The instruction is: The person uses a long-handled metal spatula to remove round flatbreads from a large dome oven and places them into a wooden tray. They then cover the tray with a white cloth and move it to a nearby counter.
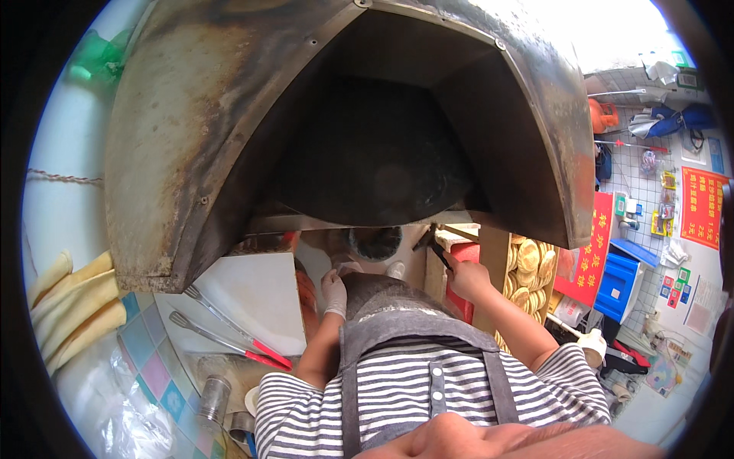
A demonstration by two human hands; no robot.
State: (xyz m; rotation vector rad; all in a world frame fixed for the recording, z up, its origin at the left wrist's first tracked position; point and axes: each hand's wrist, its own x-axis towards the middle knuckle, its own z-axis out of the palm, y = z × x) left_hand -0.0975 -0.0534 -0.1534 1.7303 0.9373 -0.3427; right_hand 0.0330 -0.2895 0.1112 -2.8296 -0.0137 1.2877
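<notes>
My right hand (467, 279) is bare and wrapped around the black handle of a tool (440, 252). The tool's dark head points up and away, just under the front edge of a large soot-stained metal hood (166, 132). My left hand (334, 291) wears a thin pale glove and hangs beside the dark apron (395, 292). A small pale, partly see-through piece (350, 268) shows at its fingertips; whether the hand grips it is unclear. Between and beyond the hands, a round dark opening or vessel (375, 242) lies low below the hood.
Stacked round flatbreads (527, 258) fill a wooden-sided case to the right. Two red-handled tongs (229, 335) lie on a white surface (252, 298) at left, near a metal canister (214, 396). Yellowish cloths (80, 310) hang far left. A blue bin (616, 287) stands far right.
</notes>
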